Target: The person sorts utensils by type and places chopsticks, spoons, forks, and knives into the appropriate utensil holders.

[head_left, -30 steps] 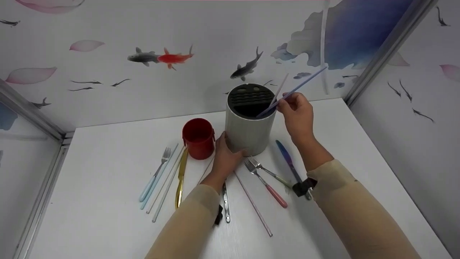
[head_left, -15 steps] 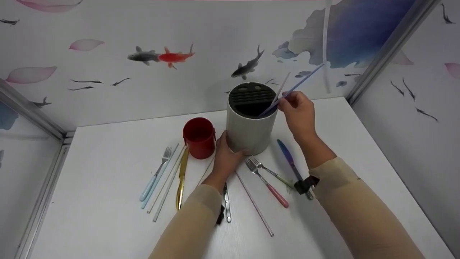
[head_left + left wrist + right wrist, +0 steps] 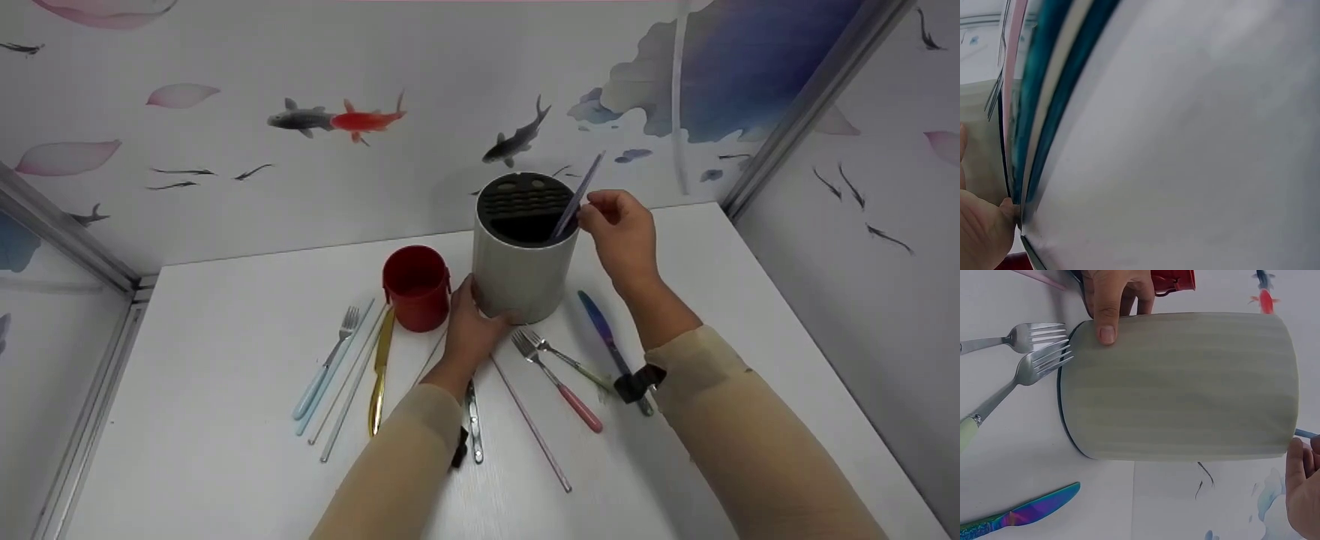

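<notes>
Left hand (image 3: 472, 330) is curled round the base of the holder (image 3: 517, 281), thumb across the front; steadying against any push at the rim is probably intended. Right hand (image 3: 622, 236) is poised at the rim's right side, fingers bent beside the sticks (image 3: 580, 195); whether one is pinched or free cannot be told. The sticks are stood tilted in the wide slot (image 3: 521, 229) and leaned towards the rim, so the slot's left part is unobstructed. Open room is offered there and above, while the holder is hemmed in lower down: the wall (image 3: 420, 184) is close behind, the cup (image 3: 420, 306) is set just beside the left hand, and the forks (image 3: 526, 351) are pointed at the base. Rightward, past the knife (image 3: 595, 315), a strip of table (image 3: 750, 300) is bounded by the edge.
</notes>
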`<state>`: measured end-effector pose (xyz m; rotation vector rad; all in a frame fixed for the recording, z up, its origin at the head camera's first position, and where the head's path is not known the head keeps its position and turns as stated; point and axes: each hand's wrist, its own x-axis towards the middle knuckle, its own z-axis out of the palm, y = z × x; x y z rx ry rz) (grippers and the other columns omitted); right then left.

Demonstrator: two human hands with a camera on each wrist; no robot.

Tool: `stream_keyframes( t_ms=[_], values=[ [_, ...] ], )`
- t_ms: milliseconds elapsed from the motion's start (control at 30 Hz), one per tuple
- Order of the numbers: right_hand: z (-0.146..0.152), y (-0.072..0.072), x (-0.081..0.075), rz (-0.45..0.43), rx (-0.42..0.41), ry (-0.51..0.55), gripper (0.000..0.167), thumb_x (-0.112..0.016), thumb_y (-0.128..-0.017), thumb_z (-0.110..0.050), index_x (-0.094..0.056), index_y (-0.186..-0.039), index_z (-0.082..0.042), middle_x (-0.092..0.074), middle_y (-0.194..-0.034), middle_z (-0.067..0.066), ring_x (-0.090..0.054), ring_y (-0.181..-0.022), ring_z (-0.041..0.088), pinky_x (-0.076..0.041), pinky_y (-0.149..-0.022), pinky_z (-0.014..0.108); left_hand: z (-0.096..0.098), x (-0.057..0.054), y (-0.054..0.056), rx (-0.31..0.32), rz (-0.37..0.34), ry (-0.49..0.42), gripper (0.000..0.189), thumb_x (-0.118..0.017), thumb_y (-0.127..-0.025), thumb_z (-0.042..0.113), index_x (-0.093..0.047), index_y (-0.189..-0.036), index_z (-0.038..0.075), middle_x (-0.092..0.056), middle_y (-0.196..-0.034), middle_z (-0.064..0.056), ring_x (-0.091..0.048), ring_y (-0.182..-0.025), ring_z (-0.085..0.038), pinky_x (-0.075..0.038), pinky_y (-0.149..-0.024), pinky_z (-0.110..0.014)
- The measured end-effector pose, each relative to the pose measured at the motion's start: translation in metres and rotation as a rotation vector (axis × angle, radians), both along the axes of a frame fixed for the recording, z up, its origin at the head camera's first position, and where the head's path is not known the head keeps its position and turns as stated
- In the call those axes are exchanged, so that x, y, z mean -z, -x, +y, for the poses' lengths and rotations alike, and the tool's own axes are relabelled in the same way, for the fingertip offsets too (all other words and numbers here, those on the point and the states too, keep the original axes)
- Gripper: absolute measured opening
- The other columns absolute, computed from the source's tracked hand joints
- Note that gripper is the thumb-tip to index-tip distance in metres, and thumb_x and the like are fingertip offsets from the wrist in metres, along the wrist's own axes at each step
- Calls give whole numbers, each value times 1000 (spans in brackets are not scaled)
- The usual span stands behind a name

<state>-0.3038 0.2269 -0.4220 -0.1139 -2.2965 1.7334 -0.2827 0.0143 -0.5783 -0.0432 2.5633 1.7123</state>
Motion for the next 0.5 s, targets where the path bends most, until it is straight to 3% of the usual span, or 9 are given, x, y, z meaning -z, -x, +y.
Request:
stream_keyframes(
  t_ms=[500],
  values=[
    [1, -2, -2, -57, 6, 2, 27, -61, -104, -18, -64, -129, -6, -64, -116, 8, -68, -112, 18, -54, -107, 33, 0, 1, -1, 0, 7, -14, 101, -85, -86, 33, -23, -164, 17, -35, -165, -7, -34, -155, -24, -31, -127, -38]
  ],
)
